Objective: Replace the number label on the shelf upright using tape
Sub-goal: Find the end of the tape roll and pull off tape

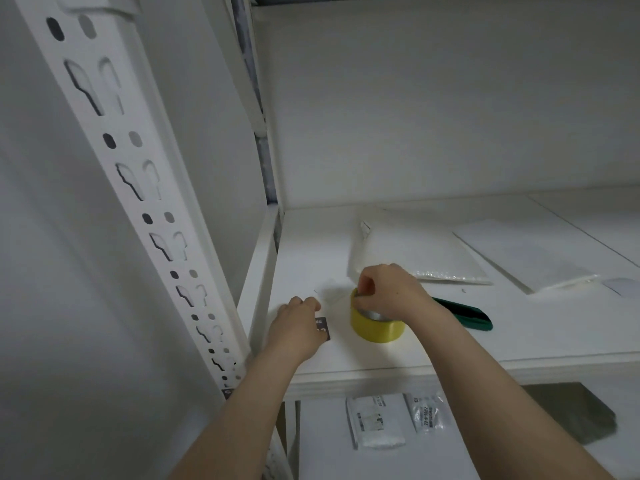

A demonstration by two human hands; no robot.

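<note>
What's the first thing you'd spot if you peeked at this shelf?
The bright yellow roll of tape on the white shelf board pops out first, with the right hand gripping its top edge. Just left of it, the left hand covers part of a small dark label card. The tall white metal upright with keyhole slots slants across the left side.

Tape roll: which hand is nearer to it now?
Right. The right hand pinches the top rim of the yellow tape roll; the left hand lies apart to its left, over the dark label.
</note>
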